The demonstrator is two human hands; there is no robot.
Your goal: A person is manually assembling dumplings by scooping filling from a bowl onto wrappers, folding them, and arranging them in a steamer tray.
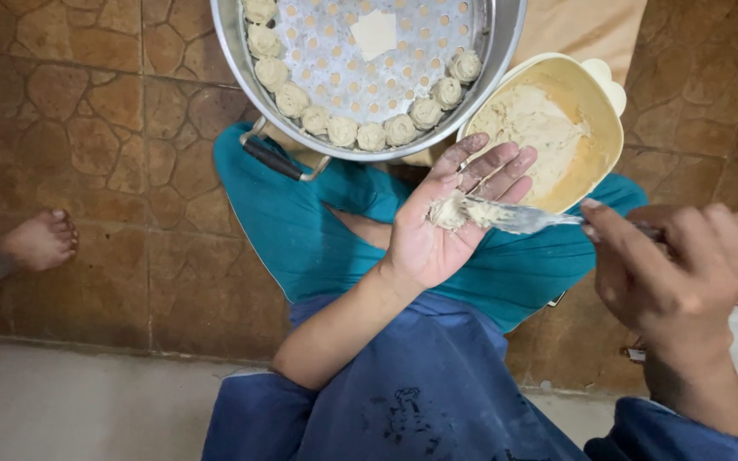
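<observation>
Head view: the left hand (pixel 437 226) lies palm up, fingers spread and loosely open, cradling a small wrapper with filling (pixel 450 211) at the base of the fingers; the right hand (pixel 685 265) is closed around the handle of a spoon (pixel 518 218), its bowl resting on the filling. Done well, I judge, the spoon should press the filling into the wrapper's centre, keeping the edges clean for pleating; the palm stays level. Just beyond sits the yellow bowl of filling (pixel 595 94); beside it the metal steamer tray (pixel 241 64) holds shaped dumplings (pixel 342 130) along its rim.
</observation>
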